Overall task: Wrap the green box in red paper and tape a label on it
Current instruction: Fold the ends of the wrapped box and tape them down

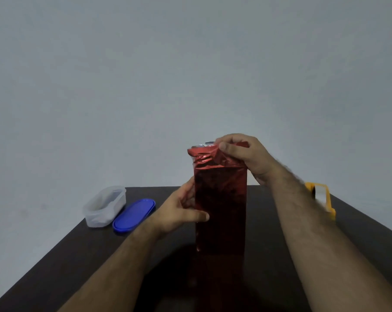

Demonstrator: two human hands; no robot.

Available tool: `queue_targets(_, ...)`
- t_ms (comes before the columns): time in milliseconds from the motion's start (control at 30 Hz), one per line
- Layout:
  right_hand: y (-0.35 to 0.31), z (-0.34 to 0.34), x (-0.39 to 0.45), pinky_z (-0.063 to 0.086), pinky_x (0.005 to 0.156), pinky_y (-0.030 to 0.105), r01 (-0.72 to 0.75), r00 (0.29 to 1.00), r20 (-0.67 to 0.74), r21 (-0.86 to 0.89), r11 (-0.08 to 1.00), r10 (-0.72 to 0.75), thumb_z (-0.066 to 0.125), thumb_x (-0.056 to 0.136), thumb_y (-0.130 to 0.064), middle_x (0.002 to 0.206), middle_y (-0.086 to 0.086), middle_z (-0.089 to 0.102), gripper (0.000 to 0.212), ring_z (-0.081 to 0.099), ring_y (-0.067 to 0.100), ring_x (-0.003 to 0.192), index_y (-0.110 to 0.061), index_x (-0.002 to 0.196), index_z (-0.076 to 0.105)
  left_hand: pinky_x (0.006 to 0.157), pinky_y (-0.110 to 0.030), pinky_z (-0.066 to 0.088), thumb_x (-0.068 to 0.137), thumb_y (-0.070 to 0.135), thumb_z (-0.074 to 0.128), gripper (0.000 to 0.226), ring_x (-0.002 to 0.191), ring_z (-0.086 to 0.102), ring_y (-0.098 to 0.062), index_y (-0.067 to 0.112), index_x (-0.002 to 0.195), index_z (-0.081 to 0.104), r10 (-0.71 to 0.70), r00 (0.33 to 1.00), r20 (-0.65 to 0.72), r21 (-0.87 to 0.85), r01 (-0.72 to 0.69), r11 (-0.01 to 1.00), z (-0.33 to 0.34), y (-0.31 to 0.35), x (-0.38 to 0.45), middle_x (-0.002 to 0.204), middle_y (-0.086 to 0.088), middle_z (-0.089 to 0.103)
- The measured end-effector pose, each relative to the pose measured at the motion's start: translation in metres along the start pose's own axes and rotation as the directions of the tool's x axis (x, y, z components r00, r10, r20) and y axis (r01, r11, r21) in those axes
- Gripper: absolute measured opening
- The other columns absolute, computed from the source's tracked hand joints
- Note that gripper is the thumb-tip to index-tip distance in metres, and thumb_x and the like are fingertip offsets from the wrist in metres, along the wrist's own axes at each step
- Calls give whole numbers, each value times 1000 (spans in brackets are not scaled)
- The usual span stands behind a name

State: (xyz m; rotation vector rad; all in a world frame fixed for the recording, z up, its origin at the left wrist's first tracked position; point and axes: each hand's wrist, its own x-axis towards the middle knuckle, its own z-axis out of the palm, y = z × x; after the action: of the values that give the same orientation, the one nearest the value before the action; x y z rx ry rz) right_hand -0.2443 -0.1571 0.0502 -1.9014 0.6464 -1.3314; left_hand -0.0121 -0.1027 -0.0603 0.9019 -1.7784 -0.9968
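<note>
A tall box stands upright on the dark table [55, 255], fully covered by shiny red paper [221, 206]; none of the green shows. The paper is crumpled at the top end, where a bit of its silver inner side [199, 145] peeks out. My left hand [181, 210] grips the box's left side at mid height, thumb across the front. My right hand [242, 154] pinches the loose paper at the top right corner and presses it down. No label is in view.
A clear plastic container [104, 206] sits at the table's far left, its blue oval lid [134, 215] lying beside it. A yellow tape dispenser [321, 197] rests at the right edge, partly hidden behind my right forearm. A plain grey wall is behind.
</note>
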Motion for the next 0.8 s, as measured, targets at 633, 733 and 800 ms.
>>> queue_targets(633,-73,26,-6,54,100,39,69,996,88,-614,786,-19,82,47,-81,117,-25,64,53,63,-1,111,-36,74,81,85,-49,51,56,25,61,73,96,67,-25,15,129,55,218,906,-362,-75,-262,962,-37,91,52,129,-15,67)
queue_targets(733,-70,29,-1,56,98,38,138,990,117,-677,723,-78,89,65,-52,113,-26,67,22,63,-2,108,-32,69,79,101,-62,49,59,15,60,72,124,60,-36,13,130,63,221,963,-154,90,-209,974,-56,78,48,137,-12,66)
queue_targets(800,-70,26,-1,55,99,31,143,989,110,-598,788,-96,89,77,-29,113,-22,70,14,64,-4,108,-28,67,79,113,-67,43,67,4,64,62,136,56,-28,8,129,66,224,971,-85,177,-207,962,-62,72,47,143,-6,64)
